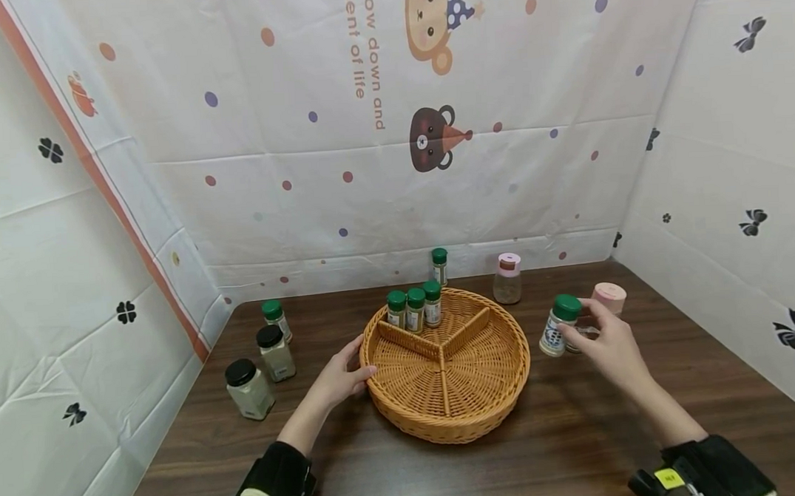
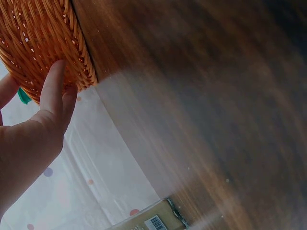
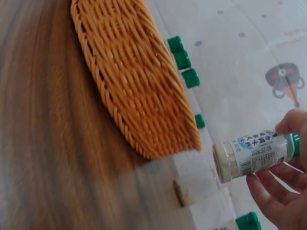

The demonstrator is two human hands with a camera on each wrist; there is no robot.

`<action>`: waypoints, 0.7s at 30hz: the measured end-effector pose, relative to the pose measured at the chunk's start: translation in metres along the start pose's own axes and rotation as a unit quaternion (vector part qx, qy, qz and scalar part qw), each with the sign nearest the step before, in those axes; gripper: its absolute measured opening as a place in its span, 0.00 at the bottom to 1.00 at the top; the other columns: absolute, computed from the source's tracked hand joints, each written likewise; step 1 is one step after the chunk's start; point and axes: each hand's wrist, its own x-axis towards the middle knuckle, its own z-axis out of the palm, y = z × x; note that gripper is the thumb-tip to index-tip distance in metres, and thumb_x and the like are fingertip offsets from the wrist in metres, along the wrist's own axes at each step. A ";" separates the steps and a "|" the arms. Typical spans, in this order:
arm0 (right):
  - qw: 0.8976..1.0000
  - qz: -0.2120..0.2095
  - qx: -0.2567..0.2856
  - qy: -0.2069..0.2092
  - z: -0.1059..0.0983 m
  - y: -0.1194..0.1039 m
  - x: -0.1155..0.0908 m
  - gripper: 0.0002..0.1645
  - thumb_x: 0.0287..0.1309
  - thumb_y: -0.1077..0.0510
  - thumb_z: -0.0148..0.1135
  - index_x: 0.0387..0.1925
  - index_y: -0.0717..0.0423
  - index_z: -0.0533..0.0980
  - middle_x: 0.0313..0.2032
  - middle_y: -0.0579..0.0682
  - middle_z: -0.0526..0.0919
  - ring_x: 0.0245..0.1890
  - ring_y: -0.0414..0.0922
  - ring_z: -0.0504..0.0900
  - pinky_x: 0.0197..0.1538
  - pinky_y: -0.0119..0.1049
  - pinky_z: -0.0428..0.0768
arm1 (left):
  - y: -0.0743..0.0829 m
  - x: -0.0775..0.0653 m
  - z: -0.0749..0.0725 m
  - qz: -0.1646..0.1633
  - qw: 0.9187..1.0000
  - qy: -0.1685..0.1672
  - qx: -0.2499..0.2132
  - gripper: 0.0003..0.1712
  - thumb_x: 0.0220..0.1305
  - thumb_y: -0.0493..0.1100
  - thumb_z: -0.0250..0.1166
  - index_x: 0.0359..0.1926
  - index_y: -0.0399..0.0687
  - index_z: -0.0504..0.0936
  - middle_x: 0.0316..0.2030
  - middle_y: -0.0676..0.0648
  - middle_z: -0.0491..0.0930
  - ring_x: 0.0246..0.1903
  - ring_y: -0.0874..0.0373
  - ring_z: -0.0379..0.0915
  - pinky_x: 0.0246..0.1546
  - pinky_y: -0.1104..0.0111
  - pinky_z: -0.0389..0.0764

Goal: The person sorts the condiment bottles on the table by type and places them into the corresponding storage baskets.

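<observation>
My left hand (image 1: pixel 339 380) holds the left edge of a round, divided wicker basket (image 1: pixel 487 392), thumb at the rim. In the left wrist view, its fingers (image 2: pixel 53 88) lie against the woven outer wall. Three green-capped seasoning bottles (image 1: pixel 415 310) stand together in the basket's back left compartment. To the right of the basket, my right hand (image 1: pixel 608 342) grips a green-capped seasoning bottle (image 1: pixel 551 336), tilted in the head view. The right wrist view shows the printed label of this bottle (image 3: pixel 261 153) between thumb and fingers.
Behind the basket stand another green-capped bottle (image 1: pixel 440 267) and a clear pink-lidded shaker (image 1: pixel 507 280). A pink lid (image 1: pixel 609 296) shows beyond my right hand. At left are two black-lidded jars (image 1: pixel 250 391) (image 1: pixel 277 354) and a green-capped bottle (image 1: pixel 277 320). A printed cloth (image 1: pixel 290 223) hangs behind the table.
</observation>
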 end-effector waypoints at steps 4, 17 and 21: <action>1.000 -0.004 0.004 -0.009 0.007 -0.007 0.008 0.23 0.63 0.56 0.66 0.56 0.63 0.74 0.47 0.64 0.83 0.41 0.14 0.69 0.40 0.17 0.77 | 0.000 0.001 0.000 -0.003 1.000 -0.005 0.001 0.40 0.72 0.36 0.60 0.79 0.46 0.52 0.76 0.33 0.51 0.68 0.35 0.64 0.54 0.56 0.84; 0.999 -0.007 0.006 -0.037 0.031 -0.024 0.036 0.26 0.66 0.51 0.63 0.58 0.63 0.72 0.50 0.64 0.82 0.51 0.55 0.81 0.41 0.21 0.78 | 0.000 0.002 0.000 -0.008 1.000 -0.001 0.006 0.40 0.71 0.37 0.60 0.78 0.47 0.53 0.76 0.32 0.53 0.67 0.35 0.67 0.53 0.56 0.85; 0.999 -0.009 0.006 -0.046 0.038 -0.029 0.044 0.27 0.66 0.51 0.63 0.59 0.62 0.71 0.51 0.64 0.82 0.53 0.59 0.80 0.44 0.36 0.84 | 0.001 0.002 0.000 -0.012 1.000 -0.001 0.003 0.40 0.72 0.37 0.60 0.78 0.48 0.53 0.76 0.32 0.53 0.66 0.36 0.68 0.52 0.56 0.85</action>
